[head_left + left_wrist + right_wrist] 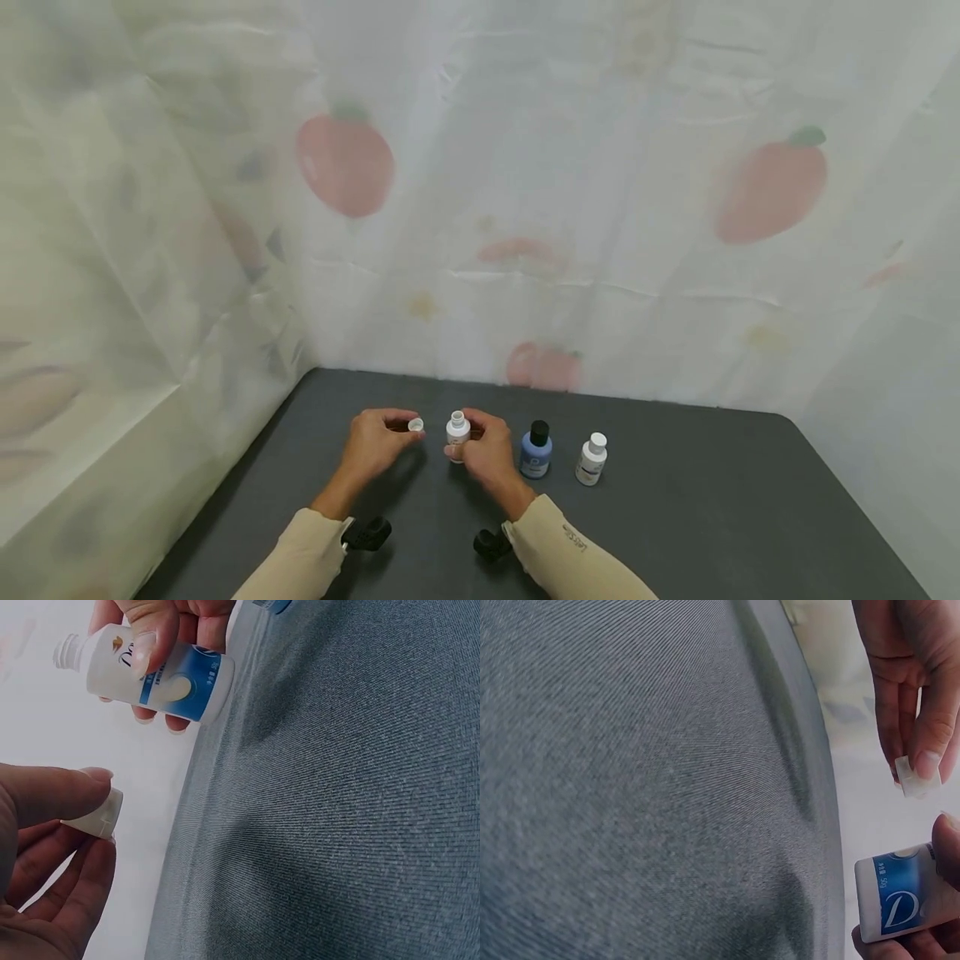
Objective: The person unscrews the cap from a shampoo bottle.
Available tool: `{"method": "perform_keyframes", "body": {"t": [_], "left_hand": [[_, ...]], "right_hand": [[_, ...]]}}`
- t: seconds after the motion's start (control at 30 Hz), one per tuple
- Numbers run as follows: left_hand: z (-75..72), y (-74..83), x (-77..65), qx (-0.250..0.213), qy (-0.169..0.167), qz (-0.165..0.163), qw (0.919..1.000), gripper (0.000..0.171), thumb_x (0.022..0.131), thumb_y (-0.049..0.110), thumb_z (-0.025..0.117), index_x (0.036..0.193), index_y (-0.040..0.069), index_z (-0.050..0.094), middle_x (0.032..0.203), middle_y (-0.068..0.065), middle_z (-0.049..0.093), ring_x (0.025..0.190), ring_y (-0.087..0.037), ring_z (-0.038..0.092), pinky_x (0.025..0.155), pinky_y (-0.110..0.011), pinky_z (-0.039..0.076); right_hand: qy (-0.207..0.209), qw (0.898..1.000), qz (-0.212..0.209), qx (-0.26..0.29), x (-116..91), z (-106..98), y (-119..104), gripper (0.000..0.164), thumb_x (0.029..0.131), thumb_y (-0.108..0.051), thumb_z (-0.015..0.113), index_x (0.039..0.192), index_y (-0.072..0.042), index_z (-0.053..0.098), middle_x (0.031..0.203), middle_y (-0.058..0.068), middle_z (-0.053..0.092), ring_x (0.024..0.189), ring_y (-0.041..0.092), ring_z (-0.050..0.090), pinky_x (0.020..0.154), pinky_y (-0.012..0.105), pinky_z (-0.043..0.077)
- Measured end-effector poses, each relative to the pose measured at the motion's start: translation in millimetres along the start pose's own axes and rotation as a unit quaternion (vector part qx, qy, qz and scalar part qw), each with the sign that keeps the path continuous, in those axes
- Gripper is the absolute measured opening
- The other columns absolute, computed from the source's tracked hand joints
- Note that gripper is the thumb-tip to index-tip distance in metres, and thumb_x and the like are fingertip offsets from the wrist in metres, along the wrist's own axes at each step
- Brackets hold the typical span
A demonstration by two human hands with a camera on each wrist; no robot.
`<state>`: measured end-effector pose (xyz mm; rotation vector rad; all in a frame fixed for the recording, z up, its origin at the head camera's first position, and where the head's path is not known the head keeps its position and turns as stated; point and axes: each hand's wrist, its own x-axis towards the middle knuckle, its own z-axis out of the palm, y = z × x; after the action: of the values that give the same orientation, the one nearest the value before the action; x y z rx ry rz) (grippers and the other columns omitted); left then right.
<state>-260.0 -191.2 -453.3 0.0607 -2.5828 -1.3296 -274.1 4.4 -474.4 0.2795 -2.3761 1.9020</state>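
My left hand [372,446] pinches a small white bottle cap [100,815] between thumb and fingertips, its hollow side showing in the head view. Beside it on the right, my right hand [487,452] grips a small white bottle [161,679] with a blue label. Its threaded neck is bare, and the thumb lies across the label. A gap separates cap and bottle. In the right wrist view the bottle's label and base show at the lower right, with the neck out of frame.
A blue bottle with a black cap [536,450] stands just right of my right hand. Farther right is another white bottle [592,459] with its white cap on. All are over a dark grey table [712,500], backed by a pale fruit-print curtain [585,208].
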Motion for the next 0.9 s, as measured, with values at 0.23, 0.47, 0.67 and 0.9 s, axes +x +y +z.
{"method": "perform_keyframes", "body": {"t": [0.23, 0.47, 0.67, 0.9], "left_hand": [[4.4, -3.6, 2.6, 0.004, -0.005, 0.000, 1.0000, 0.026, 0.081, 0.010, 0.089, 0.106, 0.008, 0.083, 0.100, -0.008, 0.082, 0.092, -0.021, 0.077, 0.080, -0.040, 0.063], [9.3, -7.3, 2.7, 0.007, -0.012, -0.009, 0.9999, 0.024, 0.080, 0.009, 0.089, 0.103, 0.009, 0.084, 0.099, -0.008, 0.082, 0.092, -0.021, 0.077, 0.079, -0.039, 0.063], [11.8, -9.3, 2.1, 0.009, -0.019, -0.014, 0.9997, 0.024, 0.081, 0.009, 0.088, 0.105, 0.009, 0.083, 0.100, -0.008, 0.082, 0.094, -0.023, 0.077, 0.080, -0.041, 0.063], [12.4, -10.5, 2.5, 0.016, -0.027, -0.011, 0.9994, 0.025, 0.082, 0.008, 0.087, 0.107, 0.006, 0.083, 0.101, -0.009, 0.082, 0.095, -0.023, 0.076, 0.079, -0.039, 0.062]], "right_hand": [[0.003, 1.000, 0.000, -0.007, 1, 2, 4, 0.051, 0.069, 0.009, 0.087, 0.117, -0.006, 0.077, 0.109, 0.014, 0.078, 0.094, 0.019, 0.070, 0.084, 0.037, 0.062], [0.003, 1.000, -0.006, -0.005, 1, 5, 5, 0.051, 0.068, 0.012, 0.086, 0.116, -0.004, 0.077, 0.108, 0.015, 0.077, 0.094, 0.021, 0.070, 0.083, 0.039, 0.063], [0.003, 1.000, -0.003, -0.007, 2, 7, 7, 0.052, 0.067, 0.013, 0.086, 0.115, -0.003, 0.077, 0.107, 0.015, 0.077, 0.093, 0.020, 0.069, 0.084, 0.041, 0.063], [0.000, 1.000, 0.002, -0.004, 3, 8, 8, 0.051, 0.066, 0.013, 0.086, 0.113, -0.003, 0.077, 0.106, 0.015, 0.078, 0.091, 0.020, 0.069, 0.083, 0.039, 0.063]]}}
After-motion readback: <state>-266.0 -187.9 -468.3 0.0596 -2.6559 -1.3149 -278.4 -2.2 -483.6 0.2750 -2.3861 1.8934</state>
